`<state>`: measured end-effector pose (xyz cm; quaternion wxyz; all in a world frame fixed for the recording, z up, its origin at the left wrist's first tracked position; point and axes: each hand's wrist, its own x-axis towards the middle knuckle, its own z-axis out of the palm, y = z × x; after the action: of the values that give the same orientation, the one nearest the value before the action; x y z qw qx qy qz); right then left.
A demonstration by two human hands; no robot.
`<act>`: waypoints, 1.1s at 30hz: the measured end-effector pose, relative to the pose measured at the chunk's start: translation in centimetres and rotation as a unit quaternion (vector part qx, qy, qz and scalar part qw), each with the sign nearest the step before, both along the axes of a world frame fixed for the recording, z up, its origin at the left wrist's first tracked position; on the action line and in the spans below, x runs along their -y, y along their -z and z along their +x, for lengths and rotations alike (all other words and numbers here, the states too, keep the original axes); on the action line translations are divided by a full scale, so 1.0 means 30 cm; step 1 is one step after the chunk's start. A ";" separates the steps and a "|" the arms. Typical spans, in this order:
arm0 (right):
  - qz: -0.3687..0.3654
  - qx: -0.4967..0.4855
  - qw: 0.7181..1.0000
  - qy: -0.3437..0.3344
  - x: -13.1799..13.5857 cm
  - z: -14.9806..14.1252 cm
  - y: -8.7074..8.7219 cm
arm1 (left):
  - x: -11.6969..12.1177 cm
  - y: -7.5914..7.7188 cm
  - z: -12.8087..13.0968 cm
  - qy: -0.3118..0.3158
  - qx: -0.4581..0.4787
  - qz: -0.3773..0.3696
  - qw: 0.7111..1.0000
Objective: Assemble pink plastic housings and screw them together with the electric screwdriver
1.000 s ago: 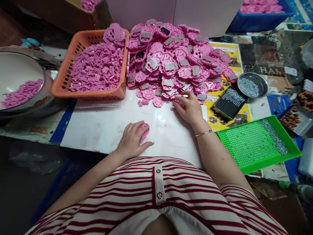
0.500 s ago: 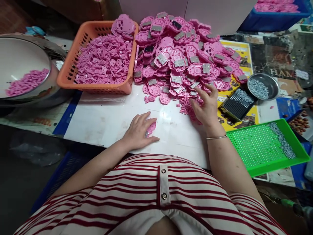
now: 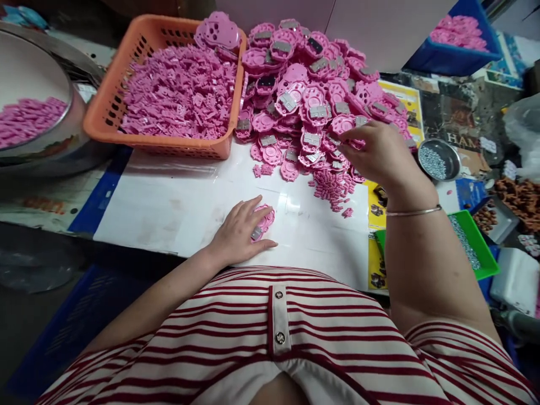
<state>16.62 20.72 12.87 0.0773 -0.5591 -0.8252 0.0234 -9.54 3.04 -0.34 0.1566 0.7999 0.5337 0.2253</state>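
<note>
On the white work surface point(image 3: 169, 208), my left hand point(image 3: 237, 232) holds a pink plastic casing point(image 3: 265, 220) with a grey metal plate. Its fingers curve over the casing, the thumb on the near side. At the right side of a heap of similar pink casings point(image 3: 314, 101) is my right hand point(image 3: 375, 152). Thumb and forefinger are bent toward each other among the casings; whatever lies between their tips I cannot make out. Just below that hand lie many small pink pieces point(image 3: 333, 188).
An orange basket point(image 3: 156, 140) full of pink parts stands left of the heap, with a white bowl point(image 3: 25, 67) beyond it. To the right are a round metal dish point(image 3: 453, 160) of small metal parts, a green tray point(image 3: 485, 261) and a blue bin point(image 3: 439, 56).
My right hand has moved up and right from the small pink pieces to the heap, and its fingers have drawn closer together. The left hand stays on its casing. The view has shifted.
</note>
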 end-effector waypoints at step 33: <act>0.146 -0.120 0.981 -0.038 0.197 0.080 0.361 | -0.011 -0.004 0.022 -0.103 -0.036 0.060 0.992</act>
<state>19.02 14.80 2.03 0.2552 -0.5036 -0.8249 -0.0274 -8.87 3.36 -0.22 0.0648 0.7565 0.6039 0.2426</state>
